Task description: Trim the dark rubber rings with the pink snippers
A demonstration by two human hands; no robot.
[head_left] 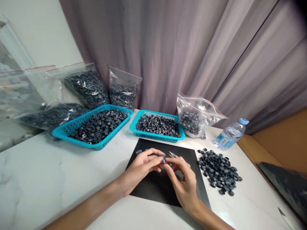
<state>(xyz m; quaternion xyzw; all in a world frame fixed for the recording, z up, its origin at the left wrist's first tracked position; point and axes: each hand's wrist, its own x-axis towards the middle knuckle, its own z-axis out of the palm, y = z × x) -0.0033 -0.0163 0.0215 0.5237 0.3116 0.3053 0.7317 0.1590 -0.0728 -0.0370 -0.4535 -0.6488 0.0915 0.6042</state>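
Observation:
Over a black mat (pixel 153 188), my left hand (pixel 144 163) pinches a small dark grey plastic ring-shaped piece (pixel 163 158) between thumb and fingertips. My right hand (pixel 183 179) meets it from the right, its thumb and index finger closed at a small dark piece (pixel 170 164); whether that is a separate part or the same one is hard to see. Pointed metal tips (pixel 172 154), like those of small scissors or tweezers, show just behind my right hand, the rest being hidden. A few grey pieces (pixel 138 152) lie at the mat's upper left.
Two blue baskets (pixel 96 146) (pixel 158 138) full of dark rings stand behind the mat. Clear zip bags (pixel 124 92) (pixel 192 123) of such rings lean at the back. To the right are a loose heap of rings (pixel 219 171), a water bottle (pixel 231 134) and a cardboard box (pixel 283 143).

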